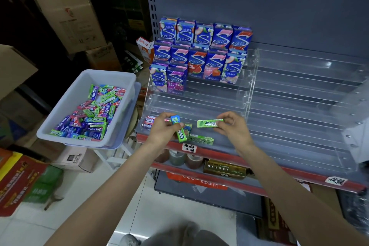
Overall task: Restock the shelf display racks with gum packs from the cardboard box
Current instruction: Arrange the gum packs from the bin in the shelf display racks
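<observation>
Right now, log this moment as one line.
left hand: holds green gum packs | right hand: pinches green pack | clear rack: bottom tiers unfilled

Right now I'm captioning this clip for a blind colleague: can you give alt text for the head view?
A person's left hand grips several gum packs while the right hand pinches one green pack over a clear display rack. A grey tub of loose gum sits to the left.
</observation>
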The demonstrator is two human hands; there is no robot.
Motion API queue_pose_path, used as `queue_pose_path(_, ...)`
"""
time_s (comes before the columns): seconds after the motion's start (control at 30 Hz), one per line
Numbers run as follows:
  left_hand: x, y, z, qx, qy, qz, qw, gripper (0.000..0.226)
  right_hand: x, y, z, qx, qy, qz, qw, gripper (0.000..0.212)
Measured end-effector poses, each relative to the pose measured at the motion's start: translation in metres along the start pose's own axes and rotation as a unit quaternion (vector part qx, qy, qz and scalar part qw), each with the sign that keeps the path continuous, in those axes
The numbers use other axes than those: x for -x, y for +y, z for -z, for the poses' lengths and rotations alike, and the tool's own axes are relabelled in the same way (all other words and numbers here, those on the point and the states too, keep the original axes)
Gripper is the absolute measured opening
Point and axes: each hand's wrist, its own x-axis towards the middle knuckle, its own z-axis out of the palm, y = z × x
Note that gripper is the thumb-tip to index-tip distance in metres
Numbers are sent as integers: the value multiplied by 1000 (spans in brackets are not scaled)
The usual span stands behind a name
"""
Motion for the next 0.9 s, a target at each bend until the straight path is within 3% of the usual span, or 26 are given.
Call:
queue_pose_path(0.23, 0, -3, 0, -20, -16, -3, 1000, 35, 2, 26, -6, 267, 24, 67, 961, 9)
queue_pose_path(0.4, 1, -7, 4, -3, -27, 0, 1000, 35, 3, 37, -10, 402, -28, 96, 910, 22)
queue_pose_path(0.5, 2, -7, 6, 11, -20, 15, 1000, 31, 1, 39, -13, 444, -77, 97, 887, 32)
queue_pose_path(0.63, 2, -7, 7, 48, -20, 42, 998, 29, -5, 35, -19, 465, -117, 106, 871, 31)
queue_pose_path(0.9, 4, -4, 9, 40, -25, 19, 999, 29, -8, 32, -22, 495, -126, 104, 853, 31)
